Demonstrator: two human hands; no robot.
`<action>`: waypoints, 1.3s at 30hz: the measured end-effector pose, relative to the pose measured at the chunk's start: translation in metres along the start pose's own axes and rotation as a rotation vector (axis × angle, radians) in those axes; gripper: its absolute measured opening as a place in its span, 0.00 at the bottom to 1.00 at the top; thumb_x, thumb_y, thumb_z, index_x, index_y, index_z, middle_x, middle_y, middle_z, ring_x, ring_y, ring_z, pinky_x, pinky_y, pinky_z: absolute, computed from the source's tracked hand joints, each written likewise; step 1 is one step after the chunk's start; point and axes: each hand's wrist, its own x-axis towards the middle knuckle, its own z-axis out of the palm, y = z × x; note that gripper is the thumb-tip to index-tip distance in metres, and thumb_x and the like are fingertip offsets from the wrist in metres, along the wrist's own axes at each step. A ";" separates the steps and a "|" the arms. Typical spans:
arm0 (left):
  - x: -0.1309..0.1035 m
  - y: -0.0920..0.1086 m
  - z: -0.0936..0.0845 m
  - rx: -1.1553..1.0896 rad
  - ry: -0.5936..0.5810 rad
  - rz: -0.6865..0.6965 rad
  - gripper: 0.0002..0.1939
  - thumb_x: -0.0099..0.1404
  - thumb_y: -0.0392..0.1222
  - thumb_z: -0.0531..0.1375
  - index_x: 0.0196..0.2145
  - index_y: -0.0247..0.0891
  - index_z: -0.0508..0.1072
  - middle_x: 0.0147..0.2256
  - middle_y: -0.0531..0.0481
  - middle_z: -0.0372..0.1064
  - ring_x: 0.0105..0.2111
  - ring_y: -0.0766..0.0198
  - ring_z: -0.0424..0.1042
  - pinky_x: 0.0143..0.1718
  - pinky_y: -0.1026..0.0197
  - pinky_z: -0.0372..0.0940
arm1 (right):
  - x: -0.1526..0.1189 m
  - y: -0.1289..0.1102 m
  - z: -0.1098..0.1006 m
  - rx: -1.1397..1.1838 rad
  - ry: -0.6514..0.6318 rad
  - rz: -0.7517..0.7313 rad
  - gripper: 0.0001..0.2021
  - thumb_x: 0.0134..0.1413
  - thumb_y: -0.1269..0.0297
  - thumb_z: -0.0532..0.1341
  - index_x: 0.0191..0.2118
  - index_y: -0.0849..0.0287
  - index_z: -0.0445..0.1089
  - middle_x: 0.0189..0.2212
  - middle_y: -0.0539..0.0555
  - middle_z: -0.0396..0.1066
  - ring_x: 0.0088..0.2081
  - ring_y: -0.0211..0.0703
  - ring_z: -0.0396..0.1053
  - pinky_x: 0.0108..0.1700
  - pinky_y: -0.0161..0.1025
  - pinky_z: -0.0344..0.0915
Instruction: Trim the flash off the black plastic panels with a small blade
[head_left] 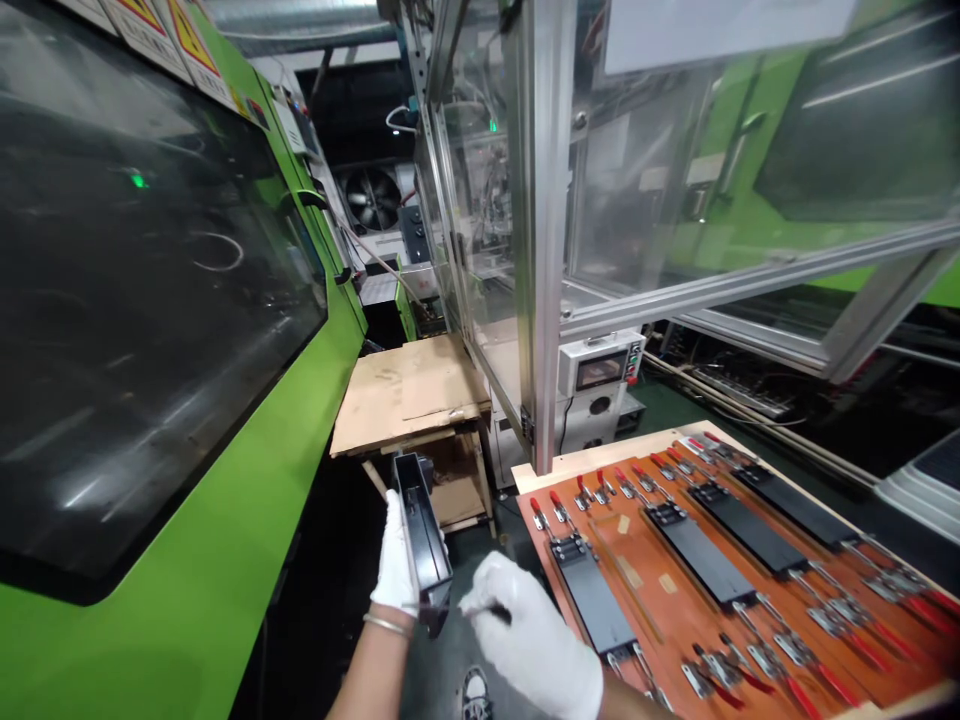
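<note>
My left hand [395,562], in a white glove, grips a long black plastic housing [422,525] by its left side. The housing is hollow and stands tilted, its open face toward me. My right hand [525,625], gloved in white too, is just right of the housing's lower end and apart from it. Its thumb and fingers are curled together in a pinch; whatever may be between them is hidden. Close by on the right lies an orange fixture board [628,545] with a dark flat panel [595,597] clamped on it.
Further dark panels [701,555] sit between red-handled toggle clamps [776,655] on the board. A green machine [300,470] rises on the left. Ahead are a wooden table [409,385] and an aluminium frame post [546,250]. A white control box [600,370] stands behind the post.
</note>
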 end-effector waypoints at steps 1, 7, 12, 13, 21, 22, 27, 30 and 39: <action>0.000 0.000 0.000 0.003 -0.004 0.000 0.27 0.65 0.64 0.54 0.27 0.35 0.69 0.17 0.52 0.66 0.15 0.64 0.68 0.17 0.63 0.64 | 0.004 0.000 -0.003 0.016 0.074 0.023 0.06 0.49 0.73 0.54 0.27 0.58 0.66 0.30 0.51 0.67 0.34 0.40 0.67 0.39 0.37 0.64; 0.002 -0.004 0.005 -0.045 -0.061 0.011 0.35 0.67 0.67 0.42 0.26 0.33 0.69 0.16 0.50 0.63 0.14 0.65 0.65 0.16 0.63 0.61 | 0.016 -0.001 -0.018 0.117 0.128 0.299 0.05 0.52 0.63 0.56 0.32 0.58 0.66 0.30 0.52 0.68 0.34 0.44 0.67 0.39 0.40 0.66; 0.005 -0.014 0.007 -0.010 -0.179 0.074 0.29 0.52 0.68 0.64 0.23 0.35 0.69 0.16 0.54 0.62 0.14 0.66 0.63 0.14 0.65 0.59 | 0.022 -0.005 -0.023 0.148 0.139 0.312 0.08 0.52 0.62 0.55 0.35 0.59 0.67 0.33 0.54 0.69 0.35 0.44 0.68 0.42 0.42 0.67; 0.006 -0.017 0.007 -0.012 -0.166 0.080 0.28 0.46 0.65 0.69 0.24 0.36 0.70 0.17 0.54 0.65 0.15 0.66 0.65 0.15 0.65 0.61 | 0.024 -0.007 -0.023 0.144 0.143 0.304 0.08 0.52 0.63 0.55 0.36 0.59 0.67 0.32 0.54 0.70 0.35 0.44 0.68 0.42 0.42 0.67; 0.011 -0.042 0.009 0.090 -0.036 0.102 0.31 0.37 0.67 0.72 0.26 0.35 0.76 0.26 0.45 0.77 0.35 0.49 0.78 0.43 0.51 0.73 | 0.030 -0.010 -0.011 0.057 0.003 0.179 0.20 0.49 0.73 0.59 0.49 0.57 0.73 0.40 0.53 0.75 0.45 0.44 0.73 0.51 0.39 0.68; 0.012 -0.045 0.011 0.113 -0.005 0.135 0.33 0.36 0.68 0.71 0.27 0.34 0.77 0.28 0.44 0.78 0.36 0.47 0.78 0.45 0.49 0.72 | 0.030 -0.008 -0.012 0.005 -0.009 0.130 0.21 0.51 0.74 0.57 0.51 0.55 0.73 0.42 0.53 0.75 0.47 0.44 0.73 0.53 0.39 0.67; 0.005 -0.040 0.018 0.497 0.022 0.441 0.32 0.53 0.69 0.63 0.37 0.33 0.76 0.30 0.45 0.77 0.29 0.59 0.76 0.33 0.59 0.71 | 0.030 0.016 -0.028 -0.471 -0.014 0.014 0.23 0.60 0.73 0.51 0.57 0.57 0.70 0.40 0.57 0.76 0.42 0.46 0.75 0.47 0.39 0.71; -0.005 -0.030 0.022 0.743 -0.090 0.442 0.22 0.63 0.60 0.59 0.39 0.35 0.74 0.28 0.49 0.75 0.24 0.66 0.71 0.26 0.64 0.66 | 0.028 0.029 -0.035 -0.886 -0.160 -0.043 0.25 0.61 0.72 0.51 0.63 0.64 0.63 0.38 0.62 0.75 0.35 0.51 0.76 0.38 0.42 0.74; 0.013 -0.026 0.031 0.989 0.005 0.603 0.15 0.63 0.49 0.59 0.39 0.35 0.77 0.35 0.41 0.79 0.34 0.55 0.77 0.39 0.54 0.73 | 0.028 0.010 -0.054 -0.701 -0.264 0.034 0.19 0.63 0.63 0.56 0.58 0.53 0.67 0.45 0.57 0.75 0.42 0.51 0.76 0.43 0.43 0.72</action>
